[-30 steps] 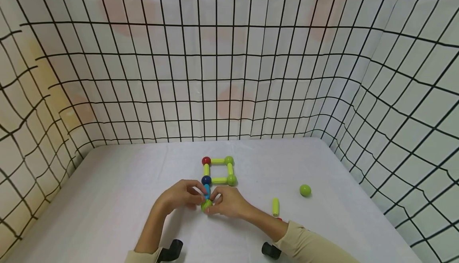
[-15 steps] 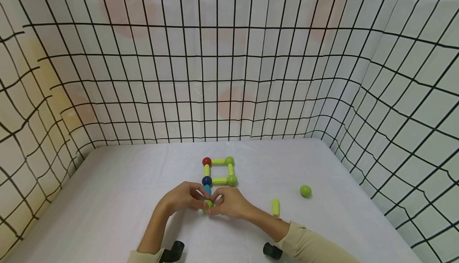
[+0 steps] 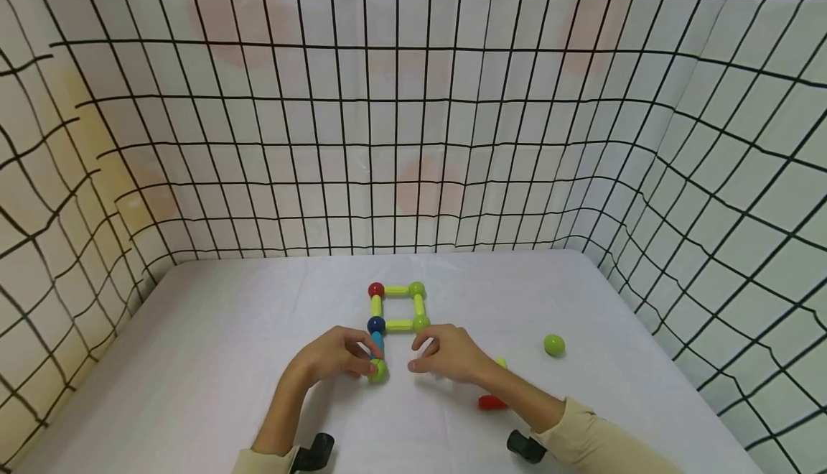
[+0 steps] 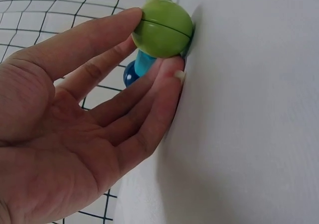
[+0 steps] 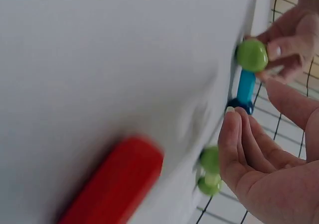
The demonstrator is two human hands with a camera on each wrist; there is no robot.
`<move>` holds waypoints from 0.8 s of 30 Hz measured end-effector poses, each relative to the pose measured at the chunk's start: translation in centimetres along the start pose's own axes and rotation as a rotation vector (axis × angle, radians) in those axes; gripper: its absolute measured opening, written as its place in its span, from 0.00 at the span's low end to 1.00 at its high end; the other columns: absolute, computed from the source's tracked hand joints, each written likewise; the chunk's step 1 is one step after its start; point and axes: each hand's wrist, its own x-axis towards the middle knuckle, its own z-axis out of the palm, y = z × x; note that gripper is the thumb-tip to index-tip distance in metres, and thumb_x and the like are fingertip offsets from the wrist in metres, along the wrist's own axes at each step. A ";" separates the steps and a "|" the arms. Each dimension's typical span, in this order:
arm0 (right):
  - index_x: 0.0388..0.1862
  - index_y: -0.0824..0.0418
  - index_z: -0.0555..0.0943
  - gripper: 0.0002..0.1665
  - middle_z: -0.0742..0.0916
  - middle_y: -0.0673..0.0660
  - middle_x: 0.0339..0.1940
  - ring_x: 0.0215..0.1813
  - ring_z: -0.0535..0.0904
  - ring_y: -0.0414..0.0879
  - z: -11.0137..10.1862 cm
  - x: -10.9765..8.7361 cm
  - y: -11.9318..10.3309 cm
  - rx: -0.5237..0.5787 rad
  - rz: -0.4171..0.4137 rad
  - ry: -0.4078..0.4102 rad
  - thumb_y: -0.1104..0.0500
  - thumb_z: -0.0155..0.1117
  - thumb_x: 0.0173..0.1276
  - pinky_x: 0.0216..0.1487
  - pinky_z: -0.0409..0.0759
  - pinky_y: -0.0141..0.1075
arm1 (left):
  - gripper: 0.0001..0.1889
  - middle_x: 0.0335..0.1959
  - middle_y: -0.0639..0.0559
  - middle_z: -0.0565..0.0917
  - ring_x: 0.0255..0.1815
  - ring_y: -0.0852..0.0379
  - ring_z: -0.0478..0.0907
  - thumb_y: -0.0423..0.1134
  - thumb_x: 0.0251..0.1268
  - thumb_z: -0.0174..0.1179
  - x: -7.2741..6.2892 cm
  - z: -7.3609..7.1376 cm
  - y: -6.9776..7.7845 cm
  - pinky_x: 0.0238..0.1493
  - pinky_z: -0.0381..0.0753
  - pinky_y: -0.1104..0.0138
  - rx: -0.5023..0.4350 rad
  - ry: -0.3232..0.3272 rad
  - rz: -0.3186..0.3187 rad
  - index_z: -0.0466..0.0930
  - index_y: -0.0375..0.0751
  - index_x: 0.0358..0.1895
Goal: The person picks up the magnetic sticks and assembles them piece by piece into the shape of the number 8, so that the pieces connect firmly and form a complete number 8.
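My left hand point(image 3: 334, 353) steadies a green ball point(image 4: 164, 30) with its thumb on one side and fingertips on the other. That ball is joined to a light blue rod point(image 5: 245, 86), whose far end meets a dark blue ball point(image 3: 376, 324). The dark blue ball is a corner of a square frame of yellow-green rods point(image 3: 397, 291), with a red ball point(image 3: 376, 289) and two green balls at the other corners. My right hand point(image 3: 451, 353) is held just right of the blue rod, its fingers loosely bent and holding nothing.
A red rod point(image 3: 492, 403) lies by my right forearm. Behind that forearm a yellow-green rod point(image 3: 501, 363) is mostly hidden. Farther right rests a loose green ball point(image 3: 554, 345). Black netting point(image 3: 413, 143) over white sheeting stands around the back and sides of the white table point(image 3: 194, 359).
My right hand has let go of the green ball and moved right, away from it. My left hand stays at the ball. The red rod now shows more, the yellow-green rod less.
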 end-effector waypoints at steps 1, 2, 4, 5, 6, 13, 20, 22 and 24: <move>0.47 0.59 0.84 0.19 0.89 0.51 0.33 0.32 0.83 0.44 -0.5 -0.3 0.1 -0.003 0.003 0.010 0.52 0.77 0.61 0.33 0.80 0.37 | 0.11 0.37 0.48 0.88 0.35 0.55 0.82 0.36 0.58 0.72 0.0 0.0 0.0 0.41 0.83 0.62 -0.001 -0.001 -0.001 0.88 0.40 0.45; 0.47 0.60 0.84 0.19 0.89 0.51 0.33 0.32 0.82 0.43 -0.9 -0.6 0.3 -0.007 0.001 0.021 0.53 0.77 0.61 0.33 0.80 0.37 | 0.11 0.37 0.48 0.88 0.35 0.54 0.83 0.36 0.59 0.72 0.0 0.0 -0.1 0.41 0.83 0.62 -0.003 -0.002 -0.001 0.88 0.41 0.45; 0.48 0.60 0.84 0.19 0.89 0.51 0.33 0.33 0.81 0.44 -1.9 -1.2 0.7 -0.017 0.003 0.044 0.53 0.77 0.61 0.33 0.79 0.37 | 0.11 0.37 0.49 0.88 0.35 0.54 0.83 0.37 0.59 0.72 0.0 -0.1 -0.2 0.40 0.82 0.63 -0.006 -0.002 -0.002 0.89 0.41 0.45; 0.48 0.60 0.84 0.19 0.89 0.50 0.33 0.33 0.81 0.44 -2.3 -1.5 0.9 -0.021 0.004 0.055 0.54 0.77 0.61 0.33 0.78 0.37 | 0.11 0.37 0.49 0.89 0.35 0.54 0.83 0.37 0.59 0.72 0.0 -0.1 -0.3 0.40 0.82 0.63 -0.005 -0.002 -0.001 0.89 0.42 0.45; 0.48 0.60 0.84 0.19 0.88 0.50 0.32 0.33 0.81 0.44 -2.8 -1.7 1.1 -0.025 0.008 0.065 0.54 0.77 0.61 0.33 0.78 0.37 | 0.11 0.37 0.49 0.89 0.35 0.54 0.83 0.37 0.59 0.72 0.0 -0.1 -0.3 0.40 0.82 0.64 -0.003 -0.002 0.001 0.89 0.42 0.45; 0.47 0.58 0.84 0.17 0.86 0.49 0.31 0.33 0.79 0.44 -5.6 -3.1 2.8 -0.093 0.066 0.097 0.55 0.77 0.61 0.33 0.77 0.37 | 0.11 0.37 0.50 0.88 0.35 0.55 0.83 0.38 0.59 0.72 0.0 -0.2 -0.4 0.40 0.82 0.64 -0.004 -0.004 0.012 0.89 0.42 0.46; 0.43 0.57 0.86 0.14 0.87 0.53 0.39 0.44 0.80 0.46 -8.0 -4.2 4.3 -0.198 0.027 0.060 0.62 0.77 0.57 0.41 0.79 0.40 | 0.12 0.36 0.50 0.88 0.35 0.54 0.83 0.38 0.59 0.73 0.1 -0.2 -0.5 0.40 0.81 0.64 -0.008 -0.004 0.011 0.89 0.42 0.46; 0.43 0.57 0.87 0.15 0.87 0.54 0.41 0.47 0.81 0.48 -8.4 -4.4 4.8 -0.211 0.031 0.036 0.64 0.77 0.55 0.43 0.81 0.42 | 0.12 0.36 0.50 0.88 0.35 0.55 0.83 0.38 0.59 0.73 0.1 -0.2 -0.5 0.40 0.81 0.64 -0.013 -0.002 0.009 0.89 0.42 0.46; 0.43 0.56 0.87 0.17 0.87 0.53 0.42 0.48 0.81 0.49 -8.6 -4.4 5.3 -0.210 0.048 0.013 0.67 0.77 0.54 0.43 0.82 0.43 | 0.12 0.36 0.50 0.88 0.34 0.55 0.83 0.38 0.58 0.73 0.1 -0.2 -0.5 0.40 0.82 0.64 -0.018 -0.001 0.008 0.89 0.42 0.46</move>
